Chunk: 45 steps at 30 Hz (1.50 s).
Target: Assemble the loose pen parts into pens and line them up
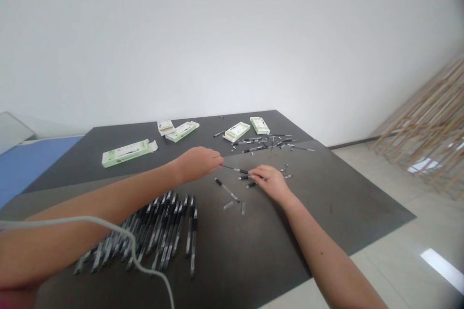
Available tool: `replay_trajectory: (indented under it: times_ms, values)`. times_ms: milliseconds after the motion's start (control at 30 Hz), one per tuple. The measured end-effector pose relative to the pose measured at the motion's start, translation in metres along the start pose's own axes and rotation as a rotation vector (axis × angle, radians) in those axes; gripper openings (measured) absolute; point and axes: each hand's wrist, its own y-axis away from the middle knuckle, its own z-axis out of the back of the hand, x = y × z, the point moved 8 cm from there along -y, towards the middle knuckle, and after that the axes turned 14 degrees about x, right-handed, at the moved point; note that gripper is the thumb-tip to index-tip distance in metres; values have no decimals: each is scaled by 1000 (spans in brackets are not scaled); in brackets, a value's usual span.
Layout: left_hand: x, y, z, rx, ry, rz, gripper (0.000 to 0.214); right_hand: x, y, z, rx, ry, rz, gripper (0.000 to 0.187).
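Nearest, a white cable (90,220) drapes across the left forearm (101,198), above a neat rank of black gel pens (163,231) laid side by side on the dark bench (290,231) at lower left. Mid-frame, the left hand (197,164) pinches the thin end of a black pen (235,169), whose other end reaches the right hand (270,182). Those fingers curl over more pens; whether they grip, I can't tell. A loose pen (226,189) and two small clear pieces (228,205) lie just below. Farther up, a tangle of pens (264,144) sits among green-and-white pen boxes (236,131).
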Motion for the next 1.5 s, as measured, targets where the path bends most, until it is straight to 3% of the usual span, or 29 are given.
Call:
replay_trajectory:
  times_ms: [100, 200, 333, 400, 500, 633, 733, 967, 1167, 1333, 1500]
  values:
    - [-21, -13, 11, -51, 33, -65, 28, 7, -1, -3, 13, -126, 20, 20]
    - [-33, -17, 33, -192, 83, -58, 33, 6, 1, 0, -34, -290, -12, 19]
    - [-16, -2, 53, -428, 284, 143, 35, -13, 8, 7, -159, -536, -181, 23]
    - [-3, 4, 42, -435, 423, 252, 32, -23, 13, 11, -241, -696, -251, 27]
    - [10, 1, 6, -305, 575, 342, 31, -34, 19, 22, -417, -881, -269, 30]
    - [26, -11, -40, -136, 646, 421, 33, -45, 30, 42, -661, -952, -247, 26]
    - [45, -26, -64, -52, 660, 489, 34, -51, 37, 51, -749, -945, -264, 29]
    - [92, -87, -101, 61, 703, 608, 26, -54, 35, 44, -696, -942, -308, 30]
    - [99, -133, -124, 135, 847, 655, 30, -49, 29, 34, -574, -859, -340, 29]
    - [99, -129, -122, 43, 1061, 652, 29, -47, 27, 30, -532, -860, -335, 28]
    - [89, -95, -95, -180, 1372, 594, 16, -34, 24, 24, -464, -858, -330, 30]
